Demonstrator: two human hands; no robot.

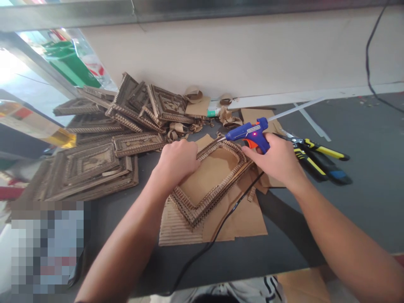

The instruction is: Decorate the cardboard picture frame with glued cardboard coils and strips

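My right hand (280, 160) is wrapped round the handle of a blue glue gun (244, 132) with an orange trigger, a lit red light and a clear glue stick (295, 108) in its back. The metal nozzle is at the far left edge of a cardboard frame (202, 206), made of corrugated strips round a plain panel. At the frame's left side my left hand (181, 162) is closed over the edge, its fingertips partly hidden. Beneath the frame lie flat cardboard sheets (249, 223). A black cord (221, 229) runs across them toward me.
Several finished-looking cardboard frames (91, 162) are piled at the left and back left. Curled paper scraps (229, 118) lie behind the work. Yellow-and-black handled cutting tools (315, 158) rest at the right. A bottle of yellow liquid (38, 124) shows at far left; a wall (252, 54) closes off the back.
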